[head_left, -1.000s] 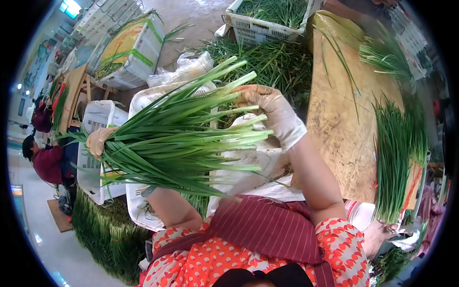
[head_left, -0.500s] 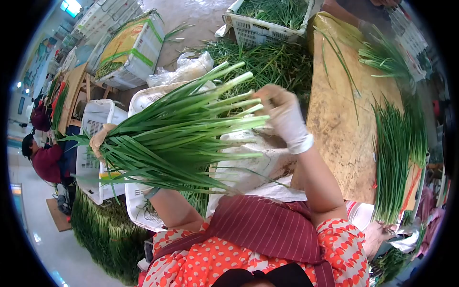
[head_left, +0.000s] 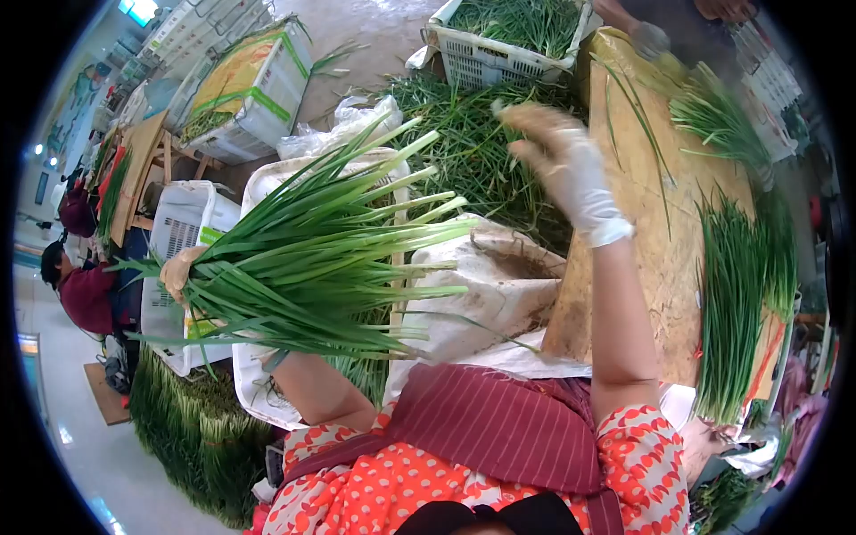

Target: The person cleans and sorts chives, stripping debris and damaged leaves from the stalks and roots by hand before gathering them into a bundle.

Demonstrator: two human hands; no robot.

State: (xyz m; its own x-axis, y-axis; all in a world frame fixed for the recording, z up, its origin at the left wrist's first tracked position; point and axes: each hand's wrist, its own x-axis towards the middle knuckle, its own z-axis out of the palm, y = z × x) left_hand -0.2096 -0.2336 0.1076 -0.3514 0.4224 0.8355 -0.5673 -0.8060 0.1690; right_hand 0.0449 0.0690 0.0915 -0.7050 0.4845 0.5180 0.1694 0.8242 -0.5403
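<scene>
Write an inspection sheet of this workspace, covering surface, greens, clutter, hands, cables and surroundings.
Surface: tan board, stained; tied greens along its right side.
Greens: loose bunch, pale stem ends fanned rightward.
Clutter: heap of loose greens beyond the bunch; crumpled plastic bag beside it.
Hands: left hand grips the leafy end; right hand off the bunch, fingers apart, blurred.
Cables: cannot tell; dark tangle at left too small to make out.
Surroundings: white crate of greens past the heap; co-worker's gloved hand near the board's far end; another person at left.
</scene>
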